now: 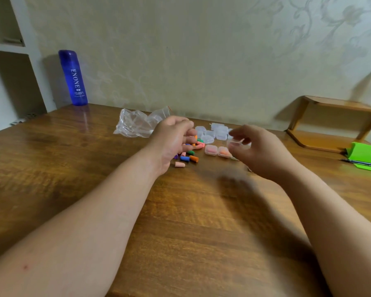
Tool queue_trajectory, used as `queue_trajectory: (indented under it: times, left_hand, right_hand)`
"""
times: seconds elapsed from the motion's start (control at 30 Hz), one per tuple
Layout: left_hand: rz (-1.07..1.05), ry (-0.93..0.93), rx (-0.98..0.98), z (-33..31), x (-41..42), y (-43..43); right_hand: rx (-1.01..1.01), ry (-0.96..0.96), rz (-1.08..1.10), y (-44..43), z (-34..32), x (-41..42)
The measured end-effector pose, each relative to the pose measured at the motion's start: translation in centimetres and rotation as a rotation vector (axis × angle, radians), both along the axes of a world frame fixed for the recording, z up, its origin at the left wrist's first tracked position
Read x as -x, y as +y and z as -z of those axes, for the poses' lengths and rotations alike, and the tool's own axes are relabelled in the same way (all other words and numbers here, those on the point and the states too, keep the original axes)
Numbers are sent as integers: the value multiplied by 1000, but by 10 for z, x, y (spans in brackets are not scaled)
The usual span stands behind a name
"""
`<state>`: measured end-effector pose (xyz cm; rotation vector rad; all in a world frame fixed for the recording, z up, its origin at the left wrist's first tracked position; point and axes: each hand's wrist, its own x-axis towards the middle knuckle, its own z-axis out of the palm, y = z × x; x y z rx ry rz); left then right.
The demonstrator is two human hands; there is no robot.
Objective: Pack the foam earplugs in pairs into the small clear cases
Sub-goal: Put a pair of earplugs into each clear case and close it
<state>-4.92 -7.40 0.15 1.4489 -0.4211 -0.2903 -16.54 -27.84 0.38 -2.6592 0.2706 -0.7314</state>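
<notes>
Two bare forearms of ours stretch across the broad brown wooden table (pixel 73 168) toward its far edge. Our left hand (pixel 173 140) hovers over the earplug pile with its fingers curled downward; we cannot tell whether they pinch anything. Our right hand (pixel 260 152), blurred, pinches one small clear plastic case (pixel 238 144) between thumb and fingertips, above the table near the middle of the far edge.

At the far left corner a tall blue translucent bottle (pixel 73 78) stands upright by the wall. A crumpled clear plastic bag (pixel 135 125) lies at the far edge, just beyond our left hand. Toward the right edge we see a low wooden shelf stand (pixel 330 125), and in front of it a bright green holder (pixel 366 153) with a dark pen (pixel 360 162) on it.

A cluster of small clear cases (pixel 216 131) sits between our hands near the far edge. Just in front of it lie two more side by side, a case with pink earplugs (pixel 211 150) and a case with orange earplugs (pixel 223 151). Loose foam earplugs in many colours (pixel 189 157) lie under and beside our left hand.
</notes>
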Motion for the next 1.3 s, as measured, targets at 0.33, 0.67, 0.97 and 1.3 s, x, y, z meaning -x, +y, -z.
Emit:
queue_trajectory:
  times: [0.33, 0.67, 0.97, 1.3]
  left_hand:
    - [-99, -38, -5, 4, -6, -2]
    - [-97, -46, -28, 7, -7, -2]
    - [-209, 20, 27, 4, -11, 0]
    - [-323, 110, 149, 4, -21, 15]
  right_hand:
    - [40, 236, 2, -20, 10, 5]
    - [34, 313, -6, -21, 10, 5]
    - [-62, 119, 45, -8, 8, -6]
    - [115, 390, 37, 12, -14, -106]
